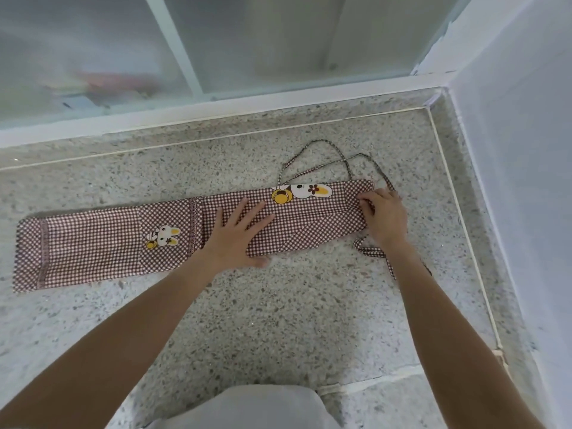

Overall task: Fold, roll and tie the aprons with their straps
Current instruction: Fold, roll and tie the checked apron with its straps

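The apron (123,243) lies on the floor (278,320), folded into one long narrow band whose long axis runs left to right, tilting slightly away at its right end. That right end sits directly under the right hand (383,216), so a roll, as I judge it, would start there and travel left along the band toward the far-off left end. The right hand's grip is narrow: its fingers (366,202) curl onto the turned-over edge of cloth and pinch it. The left hand (240,233) lies flat with spread fingers, pressing the band near its middle, well left of the right hand.

The straps (325,165) loop loose on the floor just beyond the right end, and another strap (371,252) trails on the near side, partly under the right wrist.

The cloth is thin brown-and-white gingham, soft and limp, with lace-like trim bands and two printed rabbit patches. The floor is hard speckled terrazzo.
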